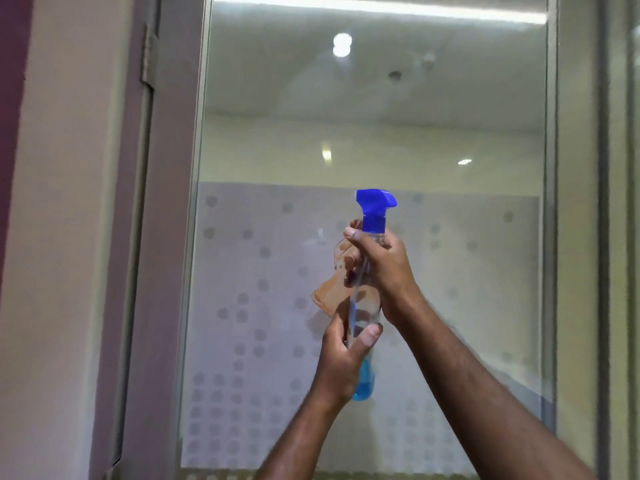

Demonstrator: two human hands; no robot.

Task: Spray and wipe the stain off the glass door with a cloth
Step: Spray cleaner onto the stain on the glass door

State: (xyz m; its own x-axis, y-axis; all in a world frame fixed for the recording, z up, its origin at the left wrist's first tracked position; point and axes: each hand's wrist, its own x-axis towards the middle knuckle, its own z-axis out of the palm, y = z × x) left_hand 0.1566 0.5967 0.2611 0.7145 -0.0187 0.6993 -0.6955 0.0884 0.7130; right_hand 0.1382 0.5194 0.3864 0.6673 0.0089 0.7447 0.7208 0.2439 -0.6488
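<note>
A: Left to right. Door frame (166, 237) sat at left, glass door (450, 271) filled the view, frosted dot film on its lower part. Stain location: couldn't tell.

B: Hands?

A: Left hand (341, 362) curled round the lower body of the spray bottle (367, 299), held up in front of the glass. Right hand (381, 265) clamped round its neck under the blue trigger head (375, 207). Cloth (332, 289), orange, was bunched behind the bottle; which hand held it was unclear.

B: Handling?

A: Bottle mostly empty, so probably light. Clear plastic, likely slick if wet; best gripped at the neck. Cloth soft, limp.
</note>
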